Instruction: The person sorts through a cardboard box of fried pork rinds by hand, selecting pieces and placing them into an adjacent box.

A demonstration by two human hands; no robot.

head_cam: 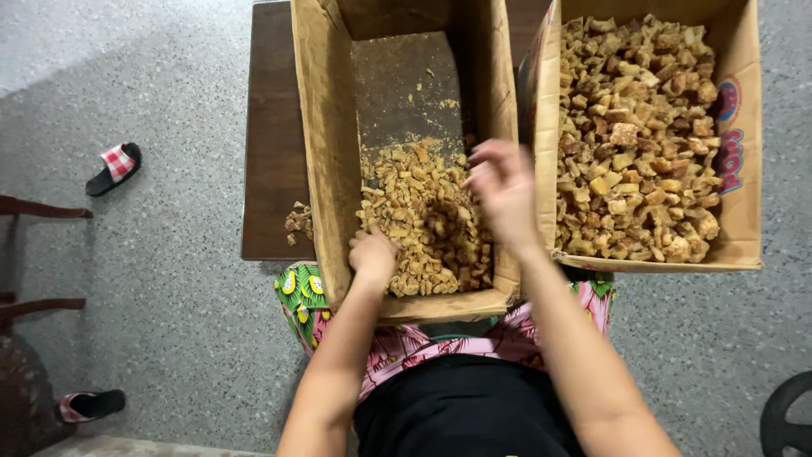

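Note:
A tall cardboard box stands in front of me, its near half covered with small golden-brown chunks. My left hand is down among those chunks at the near left corner, fingers curled; whether it grips any is hidden. My right hand hovers blurred over the box's right wall, fingers loosely bent; I cannot tell if it holds anything. To the right a second cardboard box is filled with larger brown chunks.
Both boxes rest on a dark wooden table; a small heap of chunks lies on it left of the box. On the speckled floor are a checked slipper, another slipper, and dark chair parts.

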